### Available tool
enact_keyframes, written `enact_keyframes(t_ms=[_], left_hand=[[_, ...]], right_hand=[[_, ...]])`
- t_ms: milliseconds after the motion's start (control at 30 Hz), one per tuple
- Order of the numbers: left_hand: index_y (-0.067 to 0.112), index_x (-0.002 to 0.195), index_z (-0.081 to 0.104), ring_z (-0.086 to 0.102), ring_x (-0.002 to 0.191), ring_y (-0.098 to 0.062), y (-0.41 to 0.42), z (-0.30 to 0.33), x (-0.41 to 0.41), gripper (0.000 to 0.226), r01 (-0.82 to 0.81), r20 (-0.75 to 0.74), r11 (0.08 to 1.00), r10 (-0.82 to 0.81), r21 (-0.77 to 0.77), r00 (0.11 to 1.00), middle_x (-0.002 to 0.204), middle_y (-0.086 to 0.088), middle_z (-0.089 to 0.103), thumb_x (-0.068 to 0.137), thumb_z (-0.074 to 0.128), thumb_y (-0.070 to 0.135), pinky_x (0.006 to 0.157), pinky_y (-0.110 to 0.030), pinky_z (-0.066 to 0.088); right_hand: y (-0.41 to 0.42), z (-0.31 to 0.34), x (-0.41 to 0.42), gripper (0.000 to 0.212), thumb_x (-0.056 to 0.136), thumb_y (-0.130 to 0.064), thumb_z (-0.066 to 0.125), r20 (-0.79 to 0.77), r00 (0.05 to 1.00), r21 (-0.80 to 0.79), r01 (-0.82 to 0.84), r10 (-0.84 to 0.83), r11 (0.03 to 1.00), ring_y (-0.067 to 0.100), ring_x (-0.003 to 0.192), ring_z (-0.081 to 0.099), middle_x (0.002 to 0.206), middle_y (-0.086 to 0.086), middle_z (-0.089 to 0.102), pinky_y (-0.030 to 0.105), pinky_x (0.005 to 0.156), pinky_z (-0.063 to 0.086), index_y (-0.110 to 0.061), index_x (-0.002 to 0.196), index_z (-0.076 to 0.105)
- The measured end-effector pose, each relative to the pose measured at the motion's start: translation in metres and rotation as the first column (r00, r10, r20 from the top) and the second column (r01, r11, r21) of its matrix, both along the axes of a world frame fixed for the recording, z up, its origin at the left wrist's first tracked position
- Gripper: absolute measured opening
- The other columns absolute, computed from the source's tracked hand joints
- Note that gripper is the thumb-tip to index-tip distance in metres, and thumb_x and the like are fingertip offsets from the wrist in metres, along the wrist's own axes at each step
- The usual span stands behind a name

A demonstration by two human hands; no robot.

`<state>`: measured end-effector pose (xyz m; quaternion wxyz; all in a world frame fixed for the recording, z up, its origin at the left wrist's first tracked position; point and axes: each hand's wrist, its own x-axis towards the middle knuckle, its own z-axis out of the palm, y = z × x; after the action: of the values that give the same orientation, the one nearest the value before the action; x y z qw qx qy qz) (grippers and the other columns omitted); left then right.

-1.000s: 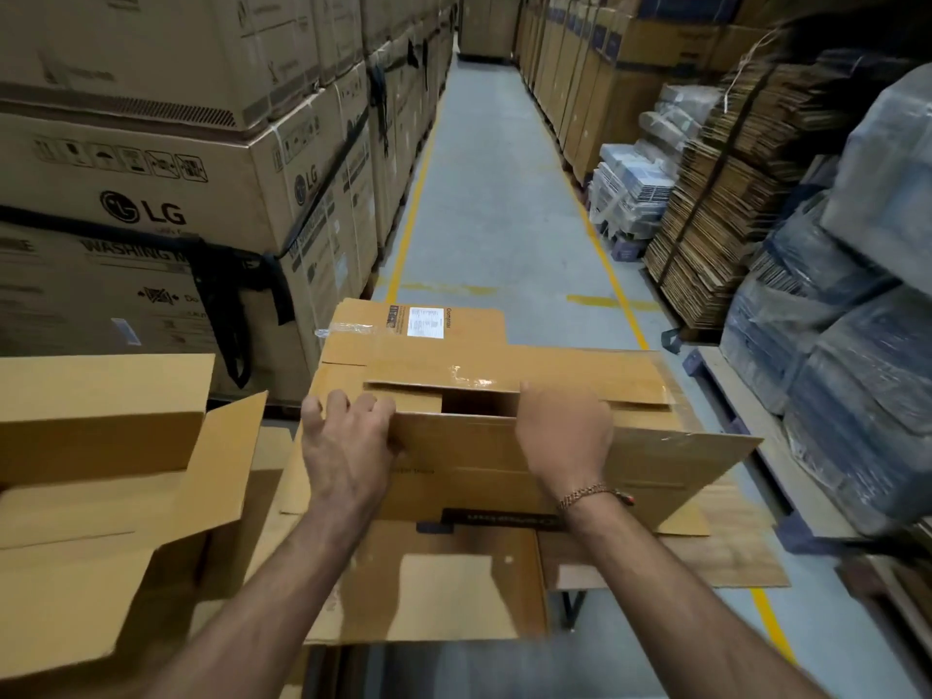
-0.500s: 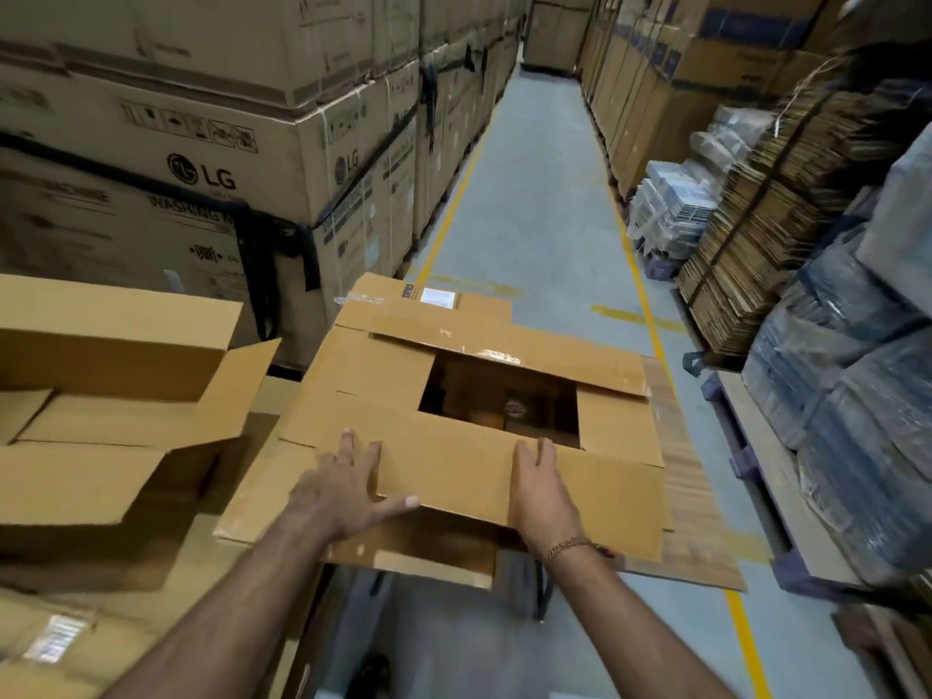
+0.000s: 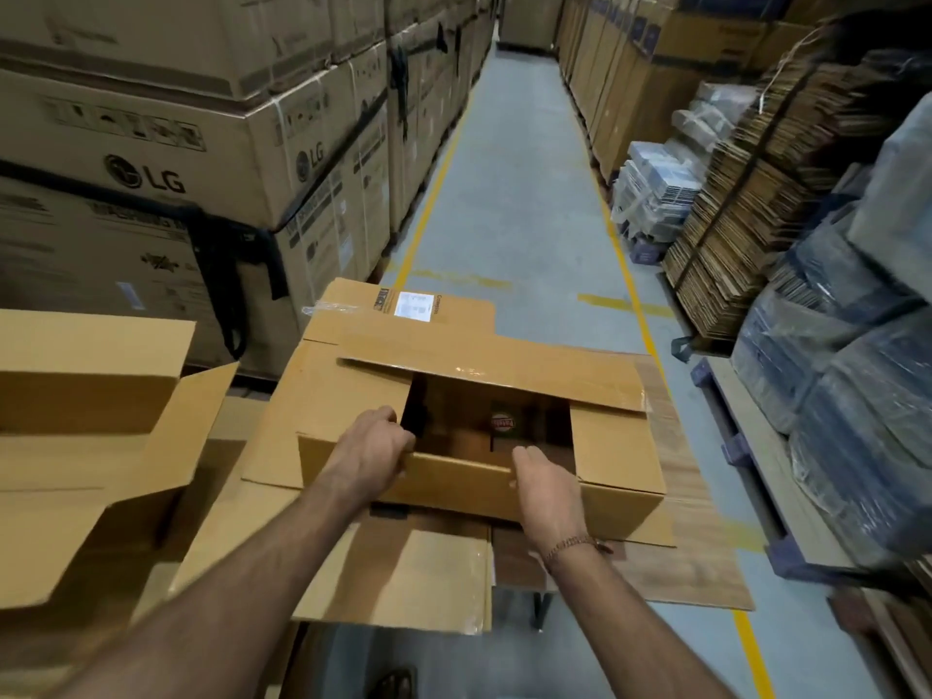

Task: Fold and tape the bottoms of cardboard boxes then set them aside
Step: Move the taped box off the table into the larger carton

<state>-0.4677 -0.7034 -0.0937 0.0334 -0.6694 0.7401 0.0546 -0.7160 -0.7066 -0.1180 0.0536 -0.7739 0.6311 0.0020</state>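
A brown corrugated cardboard box (image 3: 504,396) sits on a wood-grain bench (image 3: 696,562) in the middle of the view, its upper face partly closed. The far long flap (image 3: 484,365) lies folded over the opening, with clear tape shining along its edge; the two short flaps at left and right lie flat, and a dark rectangular gap stays open between them.

The left hand (image 3: 370,449) grips the left end of the near long flap (image 3: 454,479), its fingers curled over the flap's upper edge into the gap. The right hand (image 3: 542,479), a thin bracelet at its wrist, is clamped on the same edge just to the right, its fingertips hidden inside the opening. The two hands are apart, with a bare stretch of flap edge between them.

A second brown cardboard box with raised flaps (image 3: 96,421) stands close at the left, near the first box's left edge. Beyond the bench a grey concrete aisle (image 3: 514,219) marked with yellow lines runs away between tall stacked cartons (image 3: 176,143) on the left and bundles of flattened cardboard (image 3: 746,229) on the right, leaving open floor to the right of the bench.
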Motion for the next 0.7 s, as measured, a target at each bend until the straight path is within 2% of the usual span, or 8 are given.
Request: enact_keyframes(t_ms=[67, 200, 300, 367, 400, 500, 600, 700], left_hand=[[0.033, 0.091, 0.073, 0.053, 0.1, -0.018, -0.019, 0.003, 0.003, 0.013, 0.001, -0.017, 1.0, 0.0, 0.025, 1.0, 0.105, 0.004, 0.052, 0.083, 0.083, 0.033, 0.086, -0.033, 0.056], [0.037, 0.08, 0.068, 0.052, 0.098, -0.017, -0.043, 0.009, 0.005, 0.019, 0.042, 0.013, 0.994, -0.044, 0.102, 0.999, 0.104, 0.004, 0.052, 0.082, 0.086, 0.031, 0.085, -0.031, 0.056], [0.034, 0.082, 0.07, 0.051, 0.101, -0.017, -0.048, 0.009, 0.003, 0.016, 0.088, 0.041, 0.987, -0.094, 0.134, 0.995, 0.108, 0.004, 0.054, 0.083, 0.085, 0.026, 0.087, -0.03, 0.055], [0.033, 0.089, 0.073, 0.051, 0.104, -0.018, -0.05, 0.011, -0.002, 0.013, 0.098, 0.074, 0.984, -0.11, 0.15, 0.991, 0.109, 0.004, 0.056, 0.085, 0.084, 0.026, 0.088, -0.028, 0.051], [0.032, 0.093, 0.074, 0.05, 0.105, -0.018, -0.052, 0.012, -0.003, 0.013, 0.102, 0.088, 0.982, -0.117, 0.162, 0.989, 0.11, 0.003, 0.057, 0.086, 0.083, 0.025, 0.087, -0.027, 0.048], [0.029, 0.105, 0.076, 0.051, 0.112, -0.019, -0.057, 0.013, -0.005, 0.016, 0.114, 0.136, 0.974, -0.142, 0.197, 0.98, 0.116, 0.001, 0.062, 0.09, 0.08, 0.025, 0.089, -0.028, 0.042], [0.024, 0.116, 0.076, 0.051, 0.122, -0.022, -0.059, 0.013, -0.006, 0.022, 0.12, 0.163, 0.97, -0.156, 0.212, 0.974, 0.126, -0.002, 0.063, 0.094, 0.075, 0.023, 0.093, -0.028, 0.04], [0.023, 0.12, 0.076, 0.05, 0.126, -0.024, -0.057, 0.013, -0.005, 0.025, 0.113, 0.169, 0.968, -0.153, 0.222, 0.974, 0.129, -0.004, 0.063, 0.095, 0.073, 0.019, 0.099, -0.028, 0.041]], right_hand=[[-0.001, -0.001, 0.0, 0.037, 0.089, -0.013, 0.075, 0.029, 0.999, 0.006, 0.021, -0.021, 1.0, 0.017, 0.079, 0.061, 0.105, -0.002, 0.056, 0.031, 0.071, 0.055, -0.026, 0.108, 0.046], [-0.011, -0.007, 0.003, 0.025, 0.097, -0.023, 0.069, 0.083, 0.997, -0.009, 0.009, -0.008, 1.0, 0.01, 0.075, 0.053, 0.093, -0.009, 0.05, 0.026, 0.07, 0.051, -0.03, 0.096, 0.044], [-0.03, -0.006, -0.002, 0.031, 0.09, -0.054, 0.072, 0.137, 0.989, 0.055, 0.053, -0.06, 0.997, 0.007, 0.074, 0.054, 0.082, -0.014, 0.055, 0.026, 0.066, 0.048, -0.031, 0.083, 0.053], [-0.049, -0.002, -0.004, 0.044, 0.089, -0.073, 0.058, 0.186, 0.977, 0.102, 0.084, -0.102, 0.991, 0.008, 0.076, 0.058, 0.086, -0.01, 0.063, 0.029, 0.066, 0.051, -0.029, 0.086, 0.062], [-0.061, -0.002, -0.004, 0.05, 0.092, -0.074, 0.05, 0.176, 0.98, 0.097, 0.079, -0.095, 0.992, 0.011, 0.082, 0.06, 0.098, -0.005, 0.065, 0.032, 0.07, 0.054, -0.027, 0.098, 0.065], [-0.097, -0.001, 0.002, 0.056, 0.1, -0.053, 0.056, 0.104, 0.991, -0.035, 0.087, -0.083, 0.996, 0.025, 0.1, 0.065, 0.138, 0.006, 0.051, 0.038, 0.076, 0.057, -0.018, 0.142, 0.046], [-0.126, 0.002, 0.006, 0.057, 0.098, -0.033, 0.06, 0.078, 0.996, -0.29, 0.068, -0.047, 0.955, 0.028, 0.107, 0.06, 0.139, 0.011, 0.05, 0.038, 0.079, 0.056, -0.011, 0.147, 0.042], [-0.157, 0.007, 0.006, 0.074, 0.092, -0.03, 0.065, 0.054, 0.998, -0.436, 0.034, -0.011, 0.899, 0.038, 0.133, 0.044, 0.148, 0.02, 0.043, 0.047, 0.103, 0.046, -0.004, 0.154, 0.035]])
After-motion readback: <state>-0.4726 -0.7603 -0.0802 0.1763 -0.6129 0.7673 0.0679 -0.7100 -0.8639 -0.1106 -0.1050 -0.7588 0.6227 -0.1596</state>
